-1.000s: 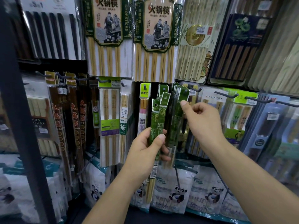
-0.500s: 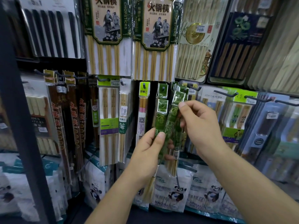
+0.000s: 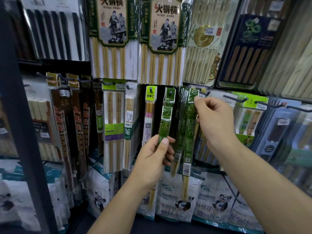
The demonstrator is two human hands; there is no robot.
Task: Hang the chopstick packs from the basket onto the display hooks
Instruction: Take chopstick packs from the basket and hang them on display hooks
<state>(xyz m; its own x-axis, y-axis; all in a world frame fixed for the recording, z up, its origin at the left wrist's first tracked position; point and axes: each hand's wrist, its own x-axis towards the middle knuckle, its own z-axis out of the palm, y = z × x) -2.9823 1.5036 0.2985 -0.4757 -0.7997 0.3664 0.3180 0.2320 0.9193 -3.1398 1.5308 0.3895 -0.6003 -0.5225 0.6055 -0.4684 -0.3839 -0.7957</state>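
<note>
The right hand [image 3: 217, 122] pinches the header of a slim green plastic chopstick pack [image 3: 189, 132] between thumb and fingertips, just right of centre, close to a dark metal display hook [image 3: 206, 94]. As I judge it, the punched hole could miss the hook's tip, or the long pack could swing and knock the bunch of hung green packs [image 3: 183, 98] just left of it. The left hand [image 3: 153, 162], lower centre, grips a second green pack [image 3: 164, 127] under its thumb; a slack grip could let it slide. Counted: two hands, one pack in the right, at least one in the left, one more green header [image 3: 169, 96] above it, held or hung I cannot tell, three bare hook tips [image 3: 236, 100] at mid right, and two large beige hot-pot chopstick packs [image 3: 113, 36] at top centre.
</note>
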